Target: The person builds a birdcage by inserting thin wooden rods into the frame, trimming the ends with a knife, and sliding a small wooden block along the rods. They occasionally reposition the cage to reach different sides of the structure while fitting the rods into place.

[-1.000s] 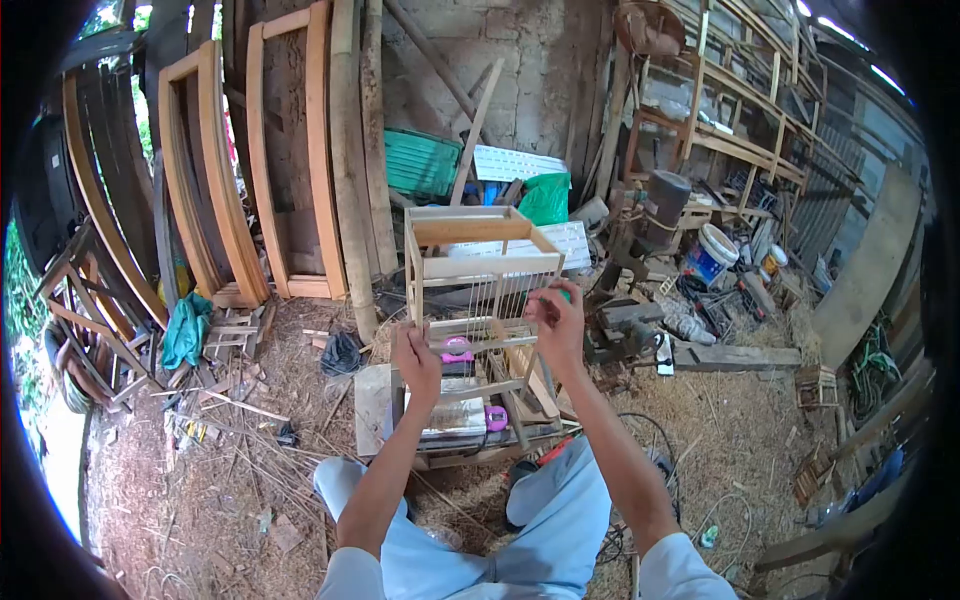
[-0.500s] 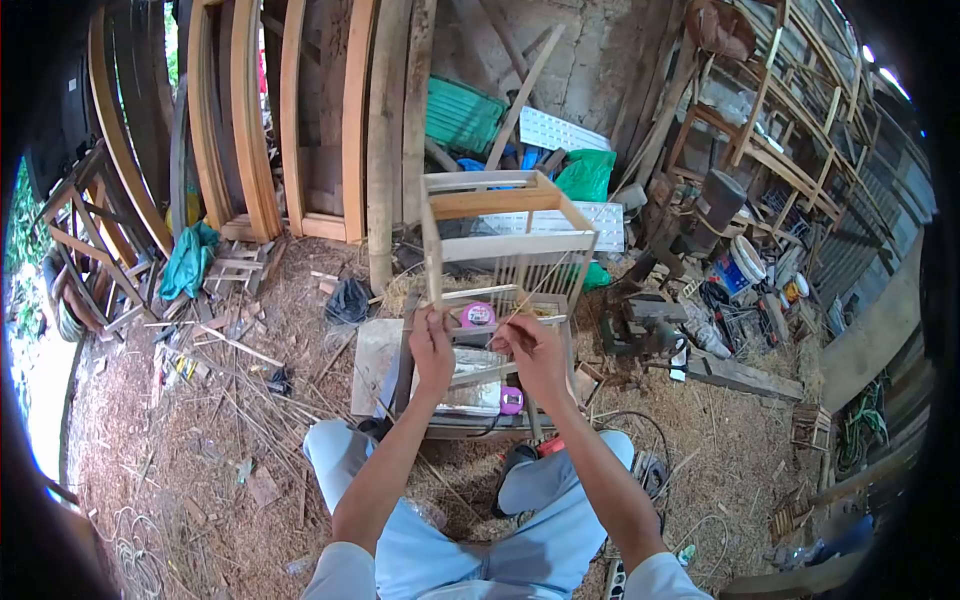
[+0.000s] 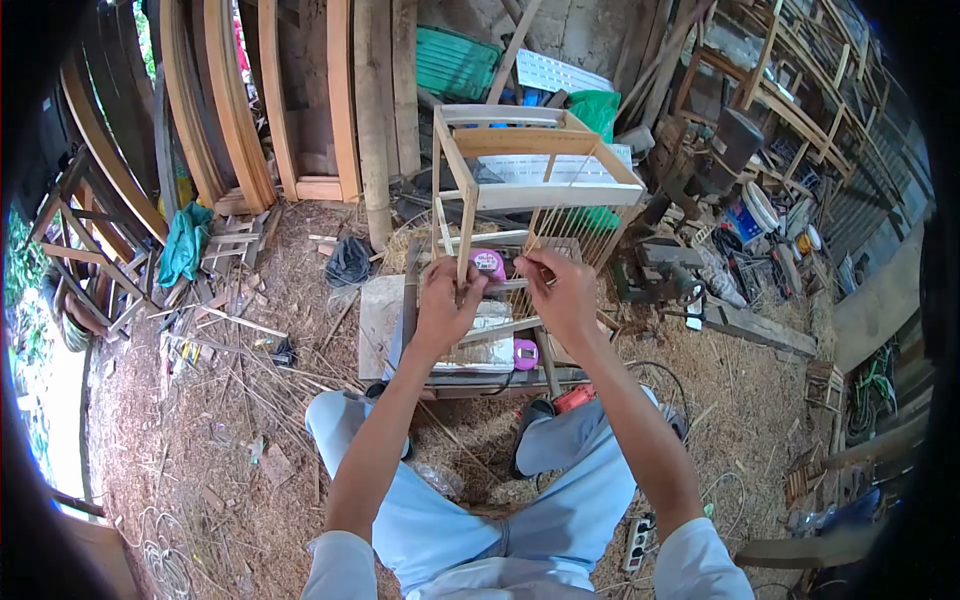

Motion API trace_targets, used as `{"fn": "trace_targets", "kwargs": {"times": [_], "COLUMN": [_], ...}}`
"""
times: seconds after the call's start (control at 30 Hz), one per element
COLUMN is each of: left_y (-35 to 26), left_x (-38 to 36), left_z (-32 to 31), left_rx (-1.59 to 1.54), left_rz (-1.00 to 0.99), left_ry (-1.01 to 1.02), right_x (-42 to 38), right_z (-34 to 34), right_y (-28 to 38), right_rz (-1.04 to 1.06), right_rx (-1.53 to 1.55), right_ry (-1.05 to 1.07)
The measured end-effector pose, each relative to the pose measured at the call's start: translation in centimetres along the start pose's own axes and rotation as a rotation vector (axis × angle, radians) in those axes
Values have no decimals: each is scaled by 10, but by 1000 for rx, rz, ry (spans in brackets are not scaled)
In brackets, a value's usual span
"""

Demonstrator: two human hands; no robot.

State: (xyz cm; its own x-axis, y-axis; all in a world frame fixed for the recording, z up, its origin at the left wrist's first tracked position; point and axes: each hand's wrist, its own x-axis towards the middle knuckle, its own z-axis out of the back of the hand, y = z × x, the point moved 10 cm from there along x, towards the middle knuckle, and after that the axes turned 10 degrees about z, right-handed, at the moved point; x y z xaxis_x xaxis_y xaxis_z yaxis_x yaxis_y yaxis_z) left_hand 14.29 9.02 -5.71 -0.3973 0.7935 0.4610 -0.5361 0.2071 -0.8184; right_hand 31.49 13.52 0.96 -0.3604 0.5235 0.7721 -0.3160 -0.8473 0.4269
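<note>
A small wooden cage frame point(image 3: 560, 197) with a row of thin upright bars point(image 3: 582, 235) along its right side stands on a low bench in front of me. My left hand point(image 3: 448, 303) is closed around the frame's near left post, low down. At the right, my right hand point(image 3: 565, 290) pinches a thin wooden stick point(image 3: 536, 222) near its lower end; the fingertips partly hide it. Between my hands shows a round pink object point(image 3: 488, 263). Nearer to me, a purple tape measure point(image 3: 525, 353) lies at the right end of a whitish block.
Wood shavings and sticks cover the floor point(image 3: 230, 400). A red tool point(image 3: 574, 398) lies by my foot, and a power strip point(image 3: 638, 543) is at my right. Long timber frames point(image 3: 340, 100) lean at the back left. A bucket point(image 3: 752, 215) and clutter stand right.
The cage frame now sits turned and tilted differently, its near left post more upright. My right hand has moved right, away from my left hand. The view has shifted slightly.
</note>
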Motion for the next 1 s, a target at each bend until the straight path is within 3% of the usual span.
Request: {"fn": "trace_targets", "kwargs": {"times": [0.07,0.1,0.17,0.27,0.37,0.7,0.77,1.0], "left_y": [-28,-27,-10,-23,-12,-1,-7,-4], "left_x": [-2,0,5,1,6,9,7,7], "left_z": [-7,-8,-20,-16,-19,-17,-14,-19], "left_rx": [133,134,89,161,108,141,230,142], "left_rz": [-202,-206,-56,-165,-47,-40,-121,-84], "left_ry": [73,80,227,162,201,168,119,175], "right_x": [0,0,0,0,-2,-1,0,3], "right_z": [4,6,5,6,1,-5,-5,-10], "right_y": [-1,-1,-2,3,2,5,7,4], "right_rz": [-8,-8,-15,-44,-60,-35,-30,-37], "right_rx": [-16,-33,-36,-76,-81,-40,-39,-109], "right_ry": [-21,-35,-32,1,17,0,3,72]}}
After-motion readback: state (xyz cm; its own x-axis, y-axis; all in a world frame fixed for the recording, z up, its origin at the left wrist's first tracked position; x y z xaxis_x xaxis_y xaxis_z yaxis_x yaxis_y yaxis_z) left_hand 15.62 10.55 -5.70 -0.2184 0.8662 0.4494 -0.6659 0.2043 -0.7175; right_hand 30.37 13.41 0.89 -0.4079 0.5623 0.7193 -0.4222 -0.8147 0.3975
